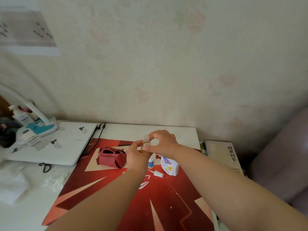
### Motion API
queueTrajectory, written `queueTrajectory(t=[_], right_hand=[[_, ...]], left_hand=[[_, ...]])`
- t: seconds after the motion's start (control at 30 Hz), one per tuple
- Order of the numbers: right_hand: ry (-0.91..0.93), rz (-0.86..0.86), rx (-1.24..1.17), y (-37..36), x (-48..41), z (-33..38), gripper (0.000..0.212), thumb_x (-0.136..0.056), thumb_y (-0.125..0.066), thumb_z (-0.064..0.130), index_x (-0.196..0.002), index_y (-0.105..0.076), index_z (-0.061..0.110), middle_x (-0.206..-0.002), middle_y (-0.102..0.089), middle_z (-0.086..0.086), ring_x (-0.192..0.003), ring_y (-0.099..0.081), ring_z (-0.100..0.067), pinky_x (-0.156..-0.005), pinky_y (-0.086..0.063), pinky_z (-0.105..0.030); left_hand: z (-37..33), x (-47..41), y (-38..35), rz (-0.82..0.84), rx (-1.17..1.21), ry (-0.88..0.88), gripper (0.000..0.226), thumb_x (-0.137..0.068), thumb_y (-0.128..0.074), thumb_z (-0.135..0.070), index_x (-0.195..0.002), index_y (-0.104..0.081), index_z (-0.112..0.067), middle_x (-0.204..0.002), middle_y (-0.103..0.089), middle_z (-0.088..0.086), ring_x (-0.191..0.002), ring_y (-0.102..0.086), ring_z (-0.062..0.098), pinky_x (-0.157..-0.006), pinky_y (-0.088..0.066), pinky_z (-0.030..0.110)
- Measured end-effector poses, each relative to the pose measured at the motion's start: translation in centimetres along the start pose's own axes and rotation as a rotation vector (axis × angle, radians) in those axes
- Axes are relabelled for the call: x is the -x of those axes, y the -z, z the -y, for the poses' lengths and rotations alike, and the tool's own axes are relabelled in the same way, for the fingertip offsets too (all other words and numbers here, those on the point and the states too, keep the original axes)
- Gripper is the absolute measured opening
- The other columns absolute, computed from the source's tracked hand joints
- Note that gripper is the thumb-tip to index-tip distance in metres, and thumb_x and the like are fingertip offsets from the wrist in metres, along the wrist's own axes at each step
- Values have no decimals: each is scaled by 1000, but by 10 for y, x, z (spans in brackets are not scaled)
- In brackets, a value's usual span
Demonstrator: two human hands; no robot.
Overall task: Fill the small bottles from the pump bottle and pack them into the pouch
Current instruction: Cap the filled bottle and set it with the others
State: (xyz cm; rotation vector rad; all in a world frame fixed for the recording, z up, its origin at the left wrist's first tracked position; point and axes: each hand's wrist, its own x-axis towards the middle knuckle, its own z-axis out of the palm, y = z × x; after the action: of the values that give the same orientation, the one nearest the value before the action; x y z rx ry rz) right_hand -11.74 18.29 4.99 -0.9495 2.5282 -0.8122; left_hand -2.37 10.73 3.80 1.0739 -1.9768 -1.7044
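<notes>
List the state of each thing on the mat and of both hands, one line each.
small clear bottle: uncapped, upright, in both hands.
left hand: grips the bottle's lower part.
right hand: pinches the bottle near its neck.
spray head: detached, lying on the red mat.
second small bottle: standing, top hidden.
white pump bottle: standing, top hidden.
red pouch: lying on the mat; open or shut unclear.

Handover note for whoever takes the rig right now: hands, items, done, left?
Left hand grips the small clear bottle upright over the mat; right hand pinches at its uncapped neck.
A spray cap lies on the mat by a second small bottle and the pump bottle. Red pouch sits left of them, contents unseen.
Done: cap off.
Left: fill, cap, pack.
</notes>
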Motion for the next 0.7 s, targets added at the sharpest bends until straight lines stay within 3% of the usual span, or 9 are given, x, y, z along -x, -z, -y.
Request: queueTrajectory(t=[0.17,0.23,0.33,0.47,0.6,0.7], right_hand=[[-19,-3,30,-6,-3,1,45,-70,-63,67,-100,-63,34,-124,-57,15,-123,-43,-10,-97,-25,-32],[-5,-25,54,-10,1,4,49,-76,-57,68,-110,-60,34,-127,-56,13,-123,-43,-10,-100,-28,-34],[38,-181,-19,-22,12,7,44,-92,-49,48,-130,-50,27,-135,-50,9,-128,-39,-11,-106,-27,-29],[75,-339,-74,-49,29,2,28,-96,-46,27,-122,-54,18,-122,-54,5,-113,-48,-11,-96,-39,-21],[63,-139,-19,-76,45,-6,21,-97,-47,23,-116,-52,19,-115,-56,4,-100,-58,-10,-84,-46,-15],[-3,-12,28,-86,45,-10,17,-98,-44,27,-114,-50,22,-114,-57,6,-97,-59,-8,-80,-46,-14]], left_hand=[[2,1,5,18,-5,-7,29,-84,-62,-14,-113,-55,-15,-85,-62,0,-69,-57,4,-53,-38,15],[5,0,9,12,-2,-2,24,-85,-63,-18,-107,-55,-19,-90,-62,1,-73,-58,8,-54,-38,17],[11,-4,18,-18,1,16,29,-79,-70,-31,-102,-54,-25,-108,-58,0,-91,-57,15,-69,-42,23],[17,-11,34,-75,8,65,33,-77,-73,-30,-104,-55,-24,-105,-61,-3,-93,-57,16,-78,-43,29],[16,-17,51,-114,3,61,37,-80,-71,-29,-111,-55,-18,-89,-58,-12,-78,-53,3,-77,-42,27],[11,-18,61,-115,-28,25,42,-80,-71,-28,-118,-55,-18,-98,-57,-7,-82,-53,6,-72,-43,21]])
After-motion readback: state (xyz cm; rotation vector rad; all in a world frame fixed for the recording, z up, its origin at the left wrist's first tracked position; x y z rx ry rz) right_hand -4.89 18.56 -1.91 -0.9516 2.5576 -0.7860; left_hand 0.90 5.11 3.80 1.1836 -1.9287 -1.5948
